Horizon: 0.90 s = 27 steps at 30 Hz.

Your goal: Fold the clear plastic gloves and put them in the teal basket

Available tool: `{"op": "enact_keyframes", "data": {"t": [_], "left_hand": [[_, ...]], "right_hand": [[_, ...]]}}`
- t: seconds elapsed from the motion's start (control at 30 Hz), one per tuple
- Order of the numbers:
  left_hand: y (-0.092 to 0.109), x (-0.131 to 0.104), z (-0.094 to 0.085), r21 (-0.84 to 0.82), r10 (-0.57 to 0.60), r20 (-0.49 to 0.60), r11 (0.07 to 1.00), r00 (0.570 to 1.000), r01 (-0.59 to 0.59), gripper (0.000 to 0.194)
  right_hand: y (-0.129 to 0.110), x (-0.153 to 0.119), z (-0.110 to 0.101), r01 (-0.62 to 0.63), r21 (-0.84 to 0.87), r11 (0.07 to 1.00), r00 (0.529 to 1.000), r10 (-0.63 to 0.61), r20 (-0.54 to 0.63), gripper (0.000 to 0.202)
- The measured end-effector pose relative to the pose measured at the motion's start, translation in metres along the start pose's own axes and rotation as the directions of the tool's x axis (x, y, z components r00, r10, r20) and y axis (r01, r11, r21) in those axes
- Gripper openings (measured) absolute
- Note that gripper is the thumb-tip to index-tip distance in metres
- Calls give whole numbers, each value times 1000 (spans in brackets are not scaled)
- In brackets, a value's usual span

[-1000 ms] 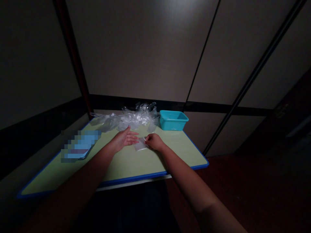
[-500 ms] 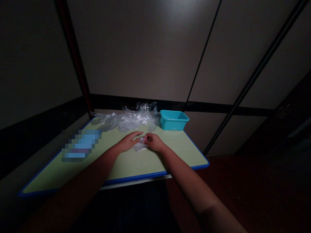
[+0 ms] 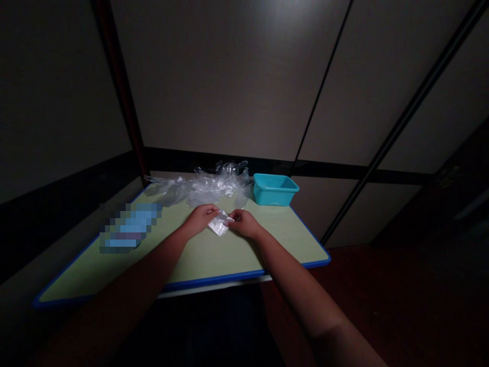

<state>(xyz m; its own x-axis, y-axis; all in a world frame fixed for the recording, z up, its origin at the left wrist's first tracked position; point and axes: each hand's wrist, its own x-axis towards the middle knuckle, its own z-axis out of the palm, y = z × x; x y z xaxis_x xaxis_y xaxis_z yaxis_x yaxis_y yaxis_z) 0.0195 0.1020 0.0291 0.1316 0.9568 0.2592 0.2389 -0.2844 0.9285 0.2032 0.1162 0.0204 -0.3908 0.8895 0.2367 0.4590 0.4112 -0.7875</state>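
A small clear plastic bag [image 3: 219, 225] is stretched between my two hands, over the middle of the pale green table [image 3: 214, 260]. My left hand [image 3: 202, 218] pinches its upper left corner. At its right edge my right hand [image 3: 243, 223] has its fingers closed on the plastic. Behind my hands lies a loose heap of clear plastic bags [image 3: 217, 187], crumpled and overlapping.
A turquoise basket [image 3: 275, 197] stands at the table's back right, beside the heap. On the left side lies a blue, pixelated item [image 3: 133, 227]. The table has a raised-looking blue edge, and a panelled wall [image 3: 229, 92] rises behind it.
My left hand has closed from spread fingers to a pinch on the bag. The bag, flatter and lower before, is now pulled up and turned between both hands.
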Motion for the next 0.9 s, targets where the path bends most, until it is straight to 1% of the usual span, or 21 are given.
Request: {"op": "enact_keyframes", "data": {"t": [0.07, 0.17, 0.33, 0.4, 0.53, 0.6, 0.7, 0.8, 0.9], "left_hand": [[2, -1, 0, -45, -20, -34, 999, 999, 19, 33], [6, -2, 0, -69, -32, -70, 997, 997, 27, 35], [9, -4, 1, -63, -48, -113, 997, 992, 41, 37], [7, -3, 1, -77, -60, -103, 996, 993, 52, 39], [3, -2, 1, -85, -84, -25, 993, 996, 82, 42], [2, -2, 0, -68, -95, -3, 993, 995, 95, 41], [1, -2, -2, -83, -123, -18, 989, 992, 121, 39], [1, -3, -3, -154, -157, -43, 977, 987, 149, 38], [1, -3, -2, -250, -197, -14, 950, 980, 188, 39]], "right_hand": [[0, 1, -1, -9, 2, 1000, 1000, 9, 20, 19], [1, 2, -2, -2, 13, 1000, 999, 1, 38, 20], [3, 1, -1, 6, 121, 993, 999, -10, 34, 17], [3, 0, 0, -26, 182, 983, 999, 19, 36, 16], [-1, -2, 1, -122, 293, 948, 991, 103, 81, 12], [-2, -2, 1, -149, 335, 930, 988, 128, 85, 9], [-3, 0, 0, -126, 404, 906, 992, 121, 37, 7], [-2, 2, 0, -74, 428, 901, 994, 100, -39, 5], [-1, 4, -2, -42, 413, 910, 992, 87, -91, 4]]}}
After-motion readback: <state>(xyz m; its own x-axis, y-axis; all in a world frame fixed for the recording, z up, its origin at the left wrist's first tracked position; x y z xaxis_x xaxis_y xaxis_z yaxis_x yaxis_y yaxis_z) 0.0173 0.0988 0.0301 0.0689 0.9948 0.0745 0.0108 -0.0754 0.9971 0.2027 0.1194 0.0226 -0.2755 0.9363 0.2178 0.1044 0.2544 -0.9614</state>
